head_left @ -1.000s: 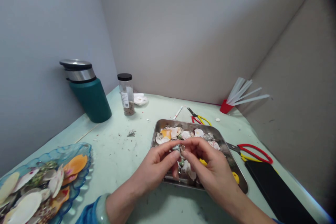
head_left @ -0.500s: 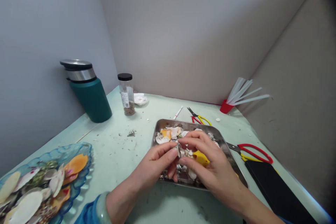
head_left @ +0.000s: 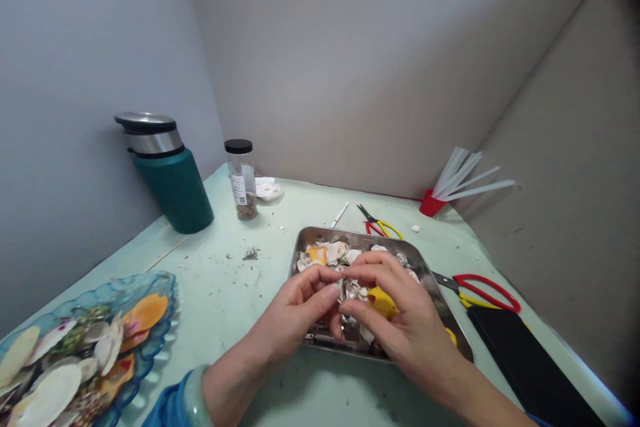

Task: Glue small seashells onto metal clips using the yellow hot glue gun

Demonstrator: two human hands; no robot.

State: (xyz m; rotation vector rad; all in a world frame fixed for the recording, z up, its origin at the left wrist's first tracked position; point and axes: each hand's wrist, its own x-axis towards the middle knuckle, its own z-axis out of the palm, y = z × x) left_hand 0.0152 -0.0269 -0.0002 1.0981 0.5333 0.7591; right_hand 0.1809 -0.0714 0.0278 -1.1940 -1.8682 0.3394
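Note:
Over the metal tray (head_left: pixel 306 235), my left hand (head_left: pixel 307 303) and my right hand (head_left: pixel 400 300) meet with their fingertips close together. Between them is a small, shiny, greyish shell piece (head_left: pixel 345 288), partly hidden by the fingers. My left thumb and index finger pinch it from the left. The thumb and curled fingers of my right hand close round it from the other side. Under my hands the tray holds many white shells, an orange shell (head_left: pixel 317 254) and a yellow piece (head_left: pixel 383 303).
At the left front stands a blue scalloped dish (head_left: pixel 167 307) of shells. A green bottle (head_left: pixel 176 190) and a clear jar (head_left: pixel 241 180) stand behind. Red-and-yellow-handled scissors (head_left: pixel 487 290), a second pair (head_left: pixel 383 227), a black slab (head_left: pixel 525 360) and a red cup of sticks (head_left: pixel 431 203) are at the right.
The small shell piece has turned slightly between my fingertips, and my fingers have shifted a little. The tray and the things round it stay in place.

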